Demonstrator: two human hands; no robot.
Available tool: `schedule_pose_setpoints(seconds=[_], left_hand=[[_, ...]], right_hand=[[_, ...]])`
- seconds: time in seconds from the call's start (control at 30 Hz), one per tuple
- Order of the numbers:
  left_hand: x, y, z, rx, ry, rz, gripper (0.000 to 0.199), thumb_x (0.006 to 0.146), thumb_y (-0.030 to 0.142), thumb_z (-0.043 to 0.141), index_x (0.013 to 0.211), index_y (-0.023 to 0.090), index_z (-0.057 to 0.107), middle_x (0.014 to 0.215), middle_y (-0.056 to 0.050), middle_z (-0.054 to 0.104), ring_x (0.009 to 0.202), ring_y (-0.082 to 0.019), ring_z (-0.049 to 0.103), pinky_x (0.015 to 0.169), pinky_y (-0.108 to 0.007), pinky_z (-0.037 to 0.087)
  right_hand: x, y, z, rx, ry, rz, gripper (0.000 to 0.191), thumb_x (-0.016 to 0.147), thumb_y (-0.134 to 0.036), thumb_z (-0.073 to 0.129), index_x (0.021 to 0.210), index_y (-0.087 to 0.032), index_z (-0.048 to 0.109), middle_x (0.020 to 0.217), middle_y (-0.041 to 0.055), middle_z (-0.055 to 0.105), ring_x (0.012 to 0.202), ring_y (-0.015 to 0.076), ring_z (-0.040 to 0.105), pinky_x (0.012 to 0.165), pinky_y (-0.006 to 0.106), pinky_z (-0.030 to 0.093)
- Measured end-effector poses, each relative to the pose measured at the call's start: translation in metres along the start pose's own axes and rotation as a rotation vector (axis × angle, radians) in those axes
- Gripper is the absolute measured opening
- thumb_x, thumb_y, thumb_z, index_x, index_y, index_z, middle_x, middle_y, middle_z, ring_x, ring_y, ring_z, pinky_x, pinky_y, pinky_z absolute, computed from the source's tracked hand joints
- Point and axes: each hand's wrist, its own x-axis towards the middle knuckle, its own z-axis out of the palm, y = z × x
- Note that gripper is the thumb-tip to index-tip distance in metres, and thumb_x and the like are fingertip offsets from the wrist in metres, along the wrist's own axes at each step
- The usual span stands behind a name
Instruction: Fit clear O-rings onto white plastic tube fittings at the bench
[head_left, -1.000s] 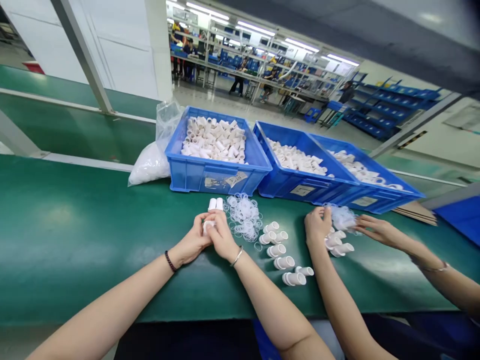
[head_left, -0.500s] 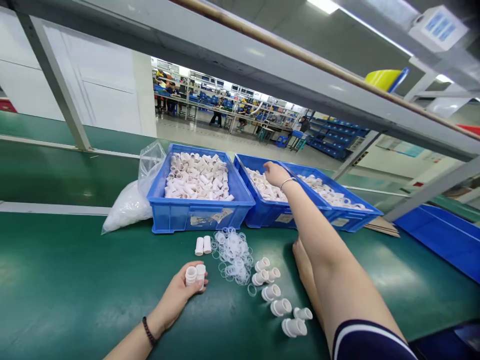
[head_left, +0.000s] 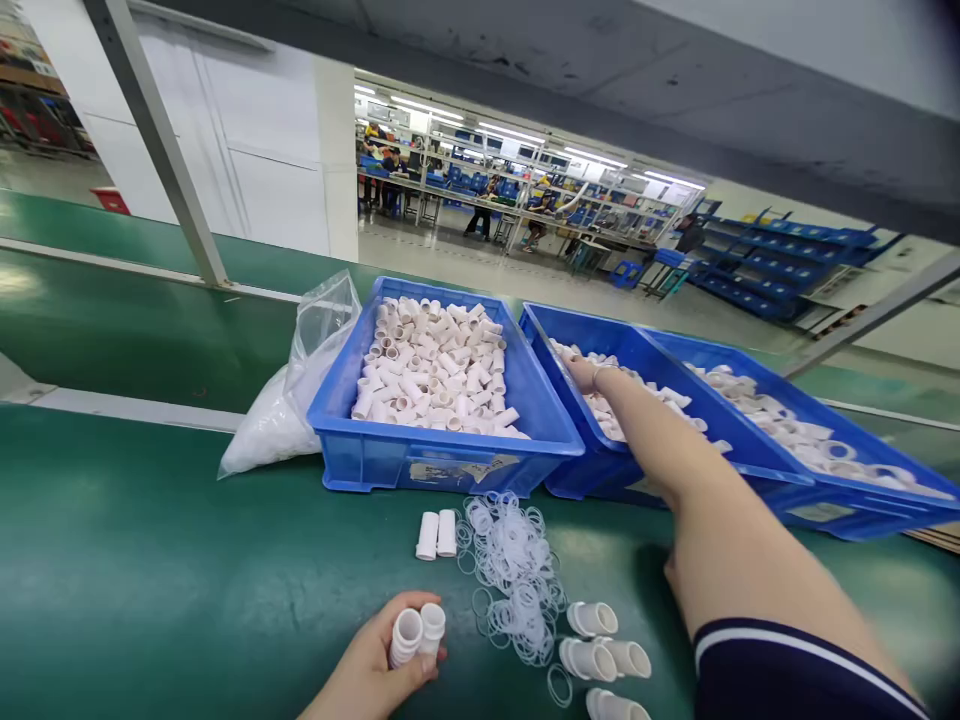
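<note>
Two white plastic pipe fittings (head_left: 407, 636), side by side with their open ends up, are gripped in my left hand (head_left: 367, 668) above the green table. My right hand (head_left: 582, 374) reaches into the middle blue bin (head_left: 611, 337), among short white plastic parts (head_left: 667, 398); its fingertips are hidden. Two white tubes (head_left: 437, 535) stand in front of the left bin. Beside them lies a heap of thin clear rings (head_left: 514, 560). Several flanged white fittings (head_left: 592, 660) lie nearer me. A bit of skin (head_left: 670, 572) shows behind my right forearm; whose it is cannot be told.
At the left stands a blue bin (head_left: 450, 455) full of white tubes, with a clear plastic bag (head_left: 274, 420) against it. Another blue bin (head_left: 840, 510) of white ring-like parts is at the right. A grey shelf beam (head_left: 525, 80) crosses overhead. People work in the far background.
The view has shifted, so bins and table parts appear larger and farther right. My right hand sits lower among the parts in the middle bin. My left hand still holds the two fittings.
</note>
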Motion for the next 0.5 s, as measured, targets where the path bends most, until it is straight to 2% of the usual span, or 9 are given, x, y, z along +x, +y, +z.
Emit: schedule_pose_setpoints(seconds=[0.07, 0.17, 0.37, 0.5], left_hand=[[0.000, 0.000, 0.002, -0.032, 0.019, 0.012, 0.057, 0.064, 0.046, 0.077, 0.112, 0.022, 0.058, 0.092, -0.007, 0.060, 0.088, -0.021, 0.058, 0.081, -0.035, 0.047], [0.001, 0.001, 0.004, -0.042, 0.028, 0.004, 0.058, 0.063, 0.047, 0.078, 0.111, 0.021, 0.058, 0.092, -0.008, 0.060, 0.087, -0.021, 0.058, 0.080, -0.035, 0.047], [0.000, 0.004, 0.005, -0.029, 0.037, -0.010, 0.058, 0.063, 0.048, 0.077, 0.111, 0.022, 0.058, 0.093, -0.008, 0.060, 0.088, -0.021, 0.058, 0.081, -0.036, 0.046], [0.002, 0.001, 0.003, -0.024, 0.016, 0.009, 0.059, 0.063, 0.049, 0.077, 0.112, 0.023, 0.058, 0.094, -0.008, 0.059, 0.087, -0.021, 0.058, 0.080, -0.035, 0.046]], right_hand=[[-0.002, 0.005, 0.005, -0.004, -0.059, 0.018, 0.064, 0.066, -0.016, 0.069, 0.126, -0.011, 0.048, 0.119, 0.0236, 0.050, 0.099, 0.0281, 0.057, 0.082, 0.035, 0.043], [-0.007, 0.007, 0.009, -0.008, -0.099, 0.038, 0.055, 0.073, -0.024, 0.064, 0.124, -0.012, 0.048, 0.119, 0.0225, 0.049, 0.099, 0.0288, 0.056, 0.084, 0.036, 0.043], [-0.012, 0.003, 0.010, 0.017, -0.045, -0.062, 0.057, 0.068, -0.024, 0.067, 0.121, -0.013, 0.050, 0.119, 0.0191, 0.051, 0.103, 0.0283, 0.055, 0.092, 0.035, 0.041], [-0.012, 0.000, 0.009, 0.035, -0.005, -0.044, 0.054, 0.066, -0.021, 0.067, 0.118, -0.014, 0.053, 0.114, 0.0172, 0.057, 0.101, 0.0277, 0.057, 0.093, 0.034, 0.040]])
